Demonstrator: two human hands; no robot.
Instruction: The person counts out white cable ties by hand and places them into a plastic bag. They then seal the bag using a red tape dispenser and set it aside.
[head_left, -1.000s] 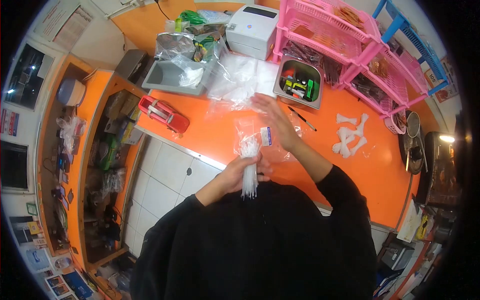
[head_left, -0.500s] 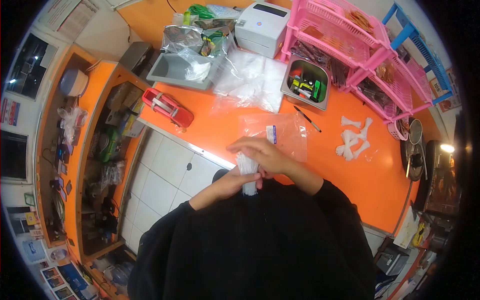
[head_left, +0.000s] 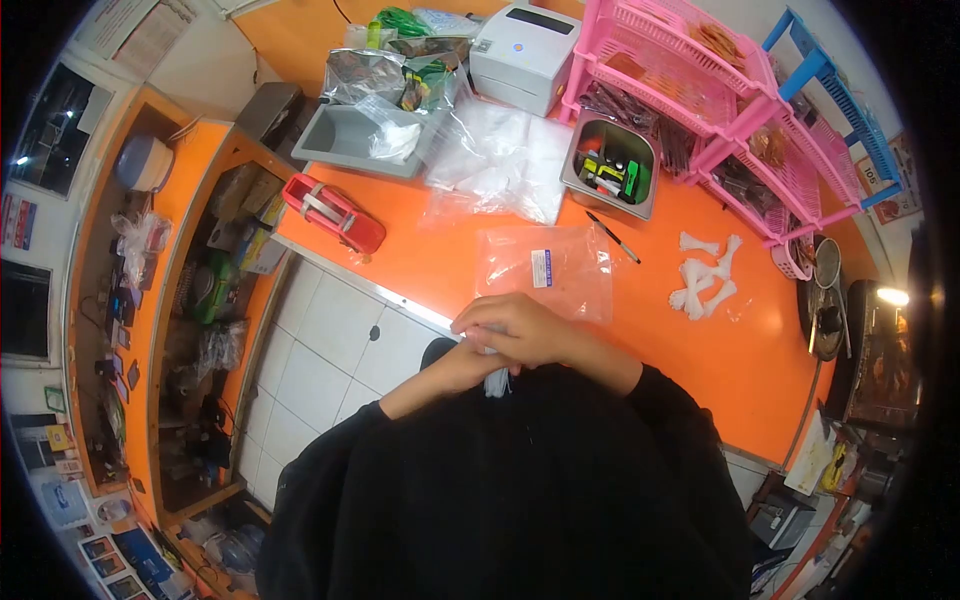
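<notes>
A bundle of thin white strands (head_left: 497, 384) is held upright in front of my black top, close to the table's front edge. My left hand (head_left: 460, 369) is closed round its lower part, and the loose ends show below the fingers. My right hand (head_left: 522, 328) lies over the top of the bundle and overlaps my left hand, with its fingers curled. Most of the bundle is hidden behind both hands. Just beyond them lies a clear plastic bag (head_left: 575, 262) with a small label. Several similar white bundles (head_left: 692, 290) rest on the table to the right.
On the orange table (head_left: 740, 385) are a pen (head_left: 613, 237), a red tape dispenser (head_left: 335, 215), a metal tub of small items (head_left: 640, 205), a grey tray (head_left: 340, 140) and clear plastic sheets (head_left: 490, 165). A white printer (head_left: 522, 60) and pink racks (head_left: 665, 85) stand behind.
My right hand has come down over the top of the bundle and now covers most of it. The strands that showed between my hands are mostly hidden.
</notes>
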